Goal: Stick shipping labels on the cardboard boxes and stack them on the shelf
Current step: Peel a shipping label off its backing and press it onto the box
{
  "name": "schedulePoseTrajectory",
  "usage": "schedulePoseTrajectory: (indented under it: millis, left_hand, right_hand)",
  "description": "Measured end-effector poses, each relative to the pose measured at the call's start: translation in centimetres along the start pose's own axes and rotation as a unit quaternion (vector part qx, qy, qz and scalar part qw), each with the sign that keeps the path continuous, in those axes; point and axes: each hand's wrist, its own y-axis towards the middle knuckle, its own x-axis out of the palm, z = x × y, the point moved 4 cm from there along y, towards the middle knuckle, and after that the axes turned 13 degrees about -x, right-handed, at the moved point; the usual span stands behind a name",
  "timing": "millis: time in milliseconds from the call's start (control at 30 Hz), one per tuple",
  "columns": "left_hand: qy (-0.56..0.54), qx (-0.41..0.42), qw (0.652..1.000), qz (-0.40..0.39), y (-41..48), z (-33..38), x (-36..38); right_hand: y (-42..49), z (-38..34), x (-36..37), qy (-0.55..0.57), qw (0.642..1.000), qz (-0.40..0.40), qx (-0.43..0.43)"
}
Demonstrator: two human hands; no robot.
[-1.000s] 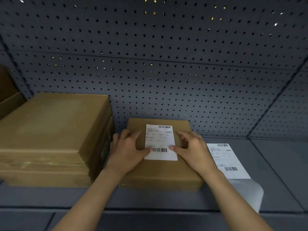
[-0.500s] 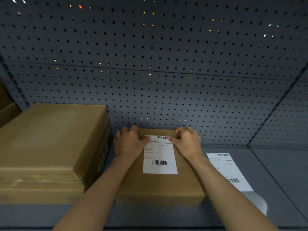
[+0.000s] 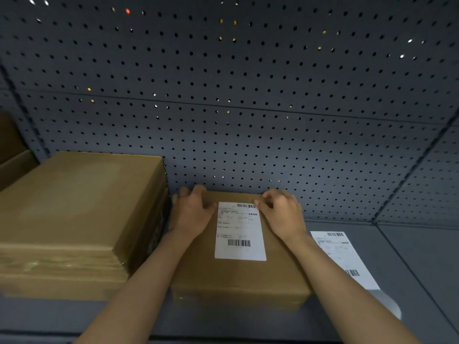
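The head view looks down onto a dark grey shelf [image 3: 409, 269] backed by a perforated panel [image 3: 248, 120]. The cardboard box [image 3: 238, 276] lies flat on the shelf's middle, its far side against the back panel and its near side close to the shelf's front edge. A white shipping label [image 3: 239, 232] with barcodes at top and bottom lies flat on the box's top face, upright and roughly centred, a little nearer the far edge. The left hand [image 3: 191, 214] rests on the box's far left corner, its fingers bent over the far edge so that it grips the box, and its thumb reaches to the label's upper left edge. The right hand [image 3: 283, 214] sits on the far right part of the box with its fingers curled; one fingertip presses the label's upper right corner, and I cannot tell whether the others hook over the box's edge. Toward the shelf's left end stands a stack of larger boxes [image 3: 74, 207], just beside the labelled box. Another label sheet [image 3: 345, 256] lies on the shelf just right of the box, partly hidden by the right forearm, its near end overhanging the front edge.
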Motion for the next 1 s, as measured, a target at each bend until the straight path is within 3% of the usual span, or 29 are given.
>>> schedulePoseTrajectory:
  millis: [133, 300, 367, 567, 733, 1000]
  left_hand:
    - [-0.102, -0.023, 0.994, -0.041, -3.0, -1.8, -1.0]
    - [-0.177, -0.075, 0.966, -0.171, -5.1, -3.6, -0.3]
    - [-0.199, -0.094, 0.958, -0.186, -5.1, -4.3, 0.1]
    - [-0.257, -0.114, 0.936, -0.211, -5.8, -4.7, 0.5]
    - [-0.331, -0.148, 0.908, -0.212, -5.9, -5.2, 0.8]
    - [-0.353, -0.192, 0.896, -0.190, -6.1, -5.8, 1.1]
  right_hand:
    - [-3.1, -2.5, -1.7, 0.042, 0.988, 0.009, -0.150]
    - [-6.6, -5.0, -0.2, 0.053, 0.935, -0.187, -0.295]
    - [-7.2, -5.2, 0.7, 0.010, 0.914, -0.249, -0.320]
    - [-4.8, -3.9, 1.8, -0.081, 0.912, -0.310, -0.258]
    - [-0.5, -2.8, 2.8, -0.103, 0.922, -0.313, -0.204]
    - [-1.8, -4.4, 2.6, -0.102, 0.906, -0.334, -0.240]
